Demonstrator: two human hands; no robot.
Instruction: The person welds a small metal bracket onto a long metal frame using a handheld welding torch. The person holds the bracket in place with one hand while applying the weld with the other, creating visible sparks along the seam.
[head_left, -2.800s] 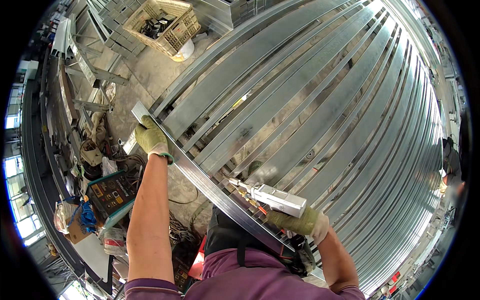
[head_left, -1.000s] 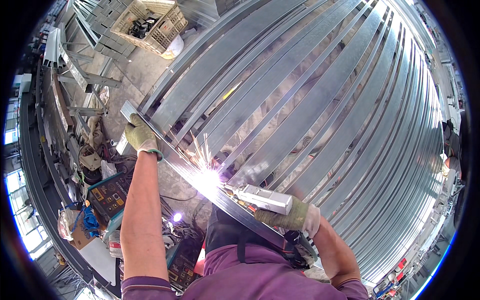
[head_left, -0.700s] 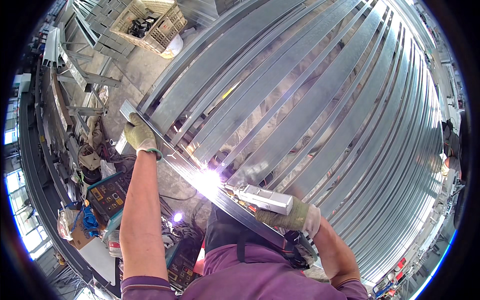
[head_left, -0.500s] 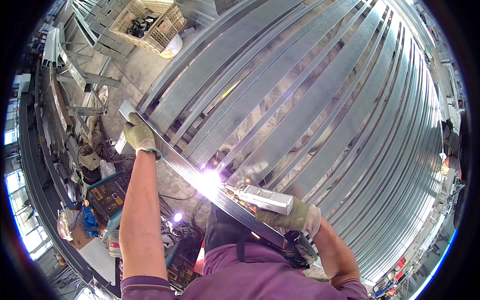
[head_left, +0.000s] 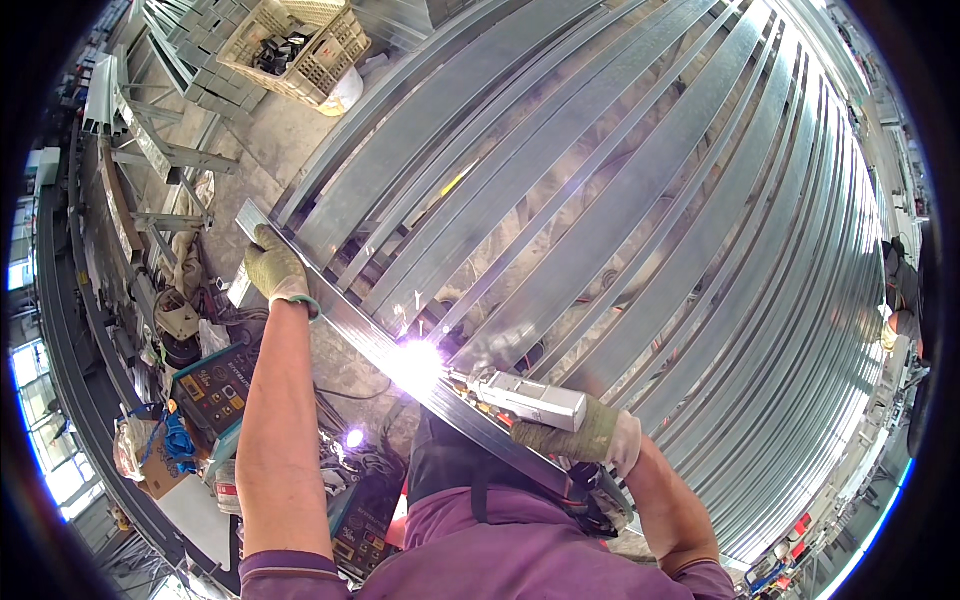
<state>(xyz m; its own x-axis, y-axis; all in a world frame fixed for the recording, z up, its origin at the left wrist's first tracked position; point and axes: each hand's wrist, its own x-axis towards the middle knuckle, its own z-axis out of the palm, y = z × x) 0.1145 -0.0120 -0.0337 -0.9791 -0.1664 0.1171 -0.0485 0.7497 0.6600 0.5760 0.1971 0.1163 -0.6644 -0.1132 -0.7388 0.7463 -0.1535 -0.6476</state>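
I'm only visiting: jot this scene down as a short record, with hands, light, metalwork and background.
Left hand: gloved, gripping the metal rail
Right hand: gloved, holding a silver box-bodied tool
Light: white glare at the rail, hiding the tool's tip
Metalwork: long bars side by side
Background: crate with dark pieces

Gaps between metal bars (head_left: pixel 545 300); welding glare (head_left: pixel 417 366) across near rail (head_left: pixel 340 314)

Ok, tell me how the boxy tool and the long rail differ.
The boxy tool is short and blocky; the long rail is slender and crosses the bars' ends. The boxy tool sits in the right grip, while the long rail has the left grip near its upper-left end. Both look silvery and reach the bright glare.
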